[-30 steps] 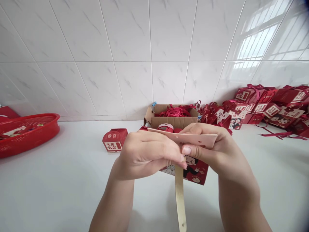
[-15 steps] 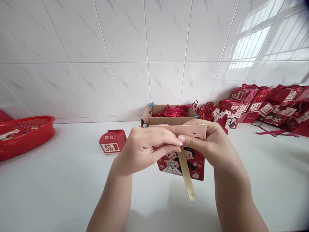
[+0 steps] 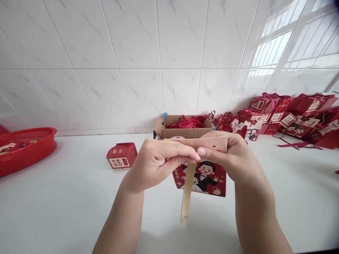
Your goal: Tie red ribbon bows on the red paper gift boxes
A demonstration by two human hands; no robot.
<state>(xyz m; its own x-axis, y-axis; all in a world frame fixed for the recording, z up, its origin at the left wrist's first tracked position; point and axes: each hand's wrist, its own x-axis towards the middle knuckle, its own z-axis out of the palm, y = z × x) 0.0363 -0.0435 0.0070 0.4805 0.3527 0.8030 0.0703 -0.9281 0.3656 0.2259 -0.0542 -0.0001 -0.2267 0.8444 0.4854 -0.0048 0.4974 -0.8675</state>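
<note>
In front of me I hold a red gift box printed with a cartoon bride and groom; a pale pink flap shows along its top. My right hand is closed on the box's upper right part, thumb pressed near the middle of the flap. With thumb and fingers together, my left hand pinches the top end of a gold strap. The strap hangs down across the box front, its lower end free with a small hole. The fingertips of both hands meet at the strap's top and hide how it joins the box.
A small red box stands to the left, near a red plastic basket. Behind my hands is a cardboard box of red ribbons. Finished-looking red gift boxes are piled right, against the tiled wall.
The gold strap's hanging end has swung left, uncovering more of the groom figure. Both hands keep nearly the same place and grip. The view has shifted slightly.
</note>
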